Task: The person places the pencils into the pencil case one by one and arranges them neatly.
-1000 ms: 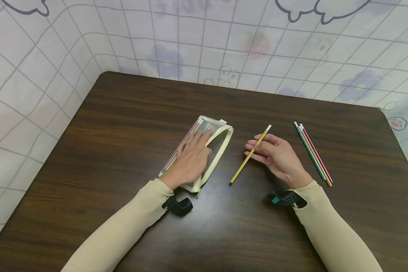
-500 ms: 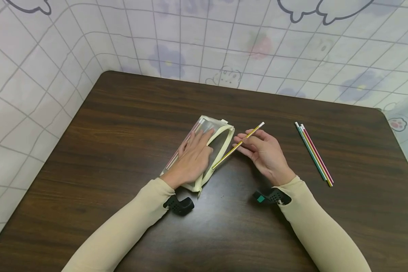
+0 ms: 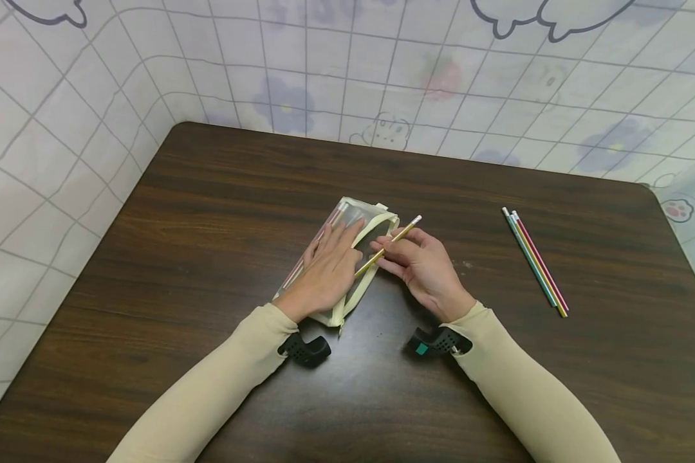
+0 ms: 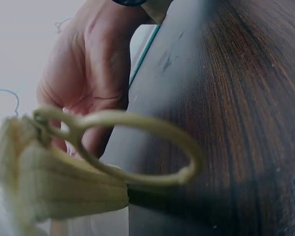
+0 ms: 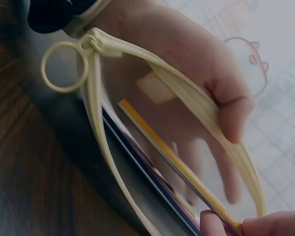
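The left hand (image 3: 327, 273) rests on a see-through pencil case (image 3: 359, 209) on the dark wooden table (image 3: 150, 289). The right hand (image 3: 423, 270) pinches a yellow pencil (image 3: 405, 231), white tip up, lower end at the case's open mouth. Well to the right, more pencils (image 3: 535, 260) lie side by side.

Glossy wood-grain table (image 3: 353, 399), translucent plastic pouch (image 3: 360, 212), matt cloth sleeves (image 3: 208, 386)

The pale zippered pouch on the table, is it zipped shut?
No, the right wrist view shows the pouch gaping open, with the yellow pencil pointing into the opening.
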Tool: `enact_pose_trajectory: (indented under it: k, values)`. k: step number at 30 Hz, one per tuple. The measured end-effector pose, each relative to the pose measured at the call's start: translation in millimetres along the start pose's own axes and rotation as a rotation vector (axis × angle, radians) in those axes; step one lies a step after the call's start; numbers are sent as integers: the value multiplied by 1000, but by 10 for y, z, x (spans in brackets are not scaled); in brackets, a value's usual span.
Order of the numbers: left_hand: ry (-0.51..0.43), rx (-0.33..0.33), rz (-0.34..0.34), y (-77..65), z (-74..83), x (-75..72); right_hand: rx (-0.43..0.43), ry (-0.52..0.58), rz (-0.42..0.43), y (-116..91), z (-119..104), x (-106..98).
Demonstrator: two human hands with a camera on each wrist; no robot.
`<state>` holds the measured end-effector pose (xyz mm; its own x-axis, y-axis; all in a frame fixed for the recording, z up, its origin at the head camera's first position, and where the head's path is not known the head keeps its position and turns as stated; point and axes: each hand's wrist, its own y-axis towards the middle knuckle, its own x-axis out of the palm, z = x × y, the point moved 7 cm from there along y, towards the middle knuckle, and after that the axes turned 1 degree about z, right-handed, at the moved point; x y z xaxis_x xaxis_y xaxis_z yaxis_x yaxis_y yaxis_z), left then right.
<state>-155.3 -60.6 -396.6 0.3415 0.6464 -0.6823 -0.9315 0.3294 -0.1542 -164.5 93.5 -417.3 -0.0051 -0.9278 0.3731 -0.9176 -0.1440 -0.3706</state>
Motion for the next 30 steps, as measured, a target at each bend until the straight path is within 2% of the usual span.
enact_pose_trajectory:
  k: [7, 15, 30]
  values:
    - [13, 11, -15, -6, -3, 1, 14, -9, -37, -3, 105, 154]
    - [-22, 0, -25, -5, -11, 6, 34, -28, -62, -8, 183, 288]
    - [-15, 16, -26, -3, -14, -5, 37, -76, -72, 129, 204, 344]
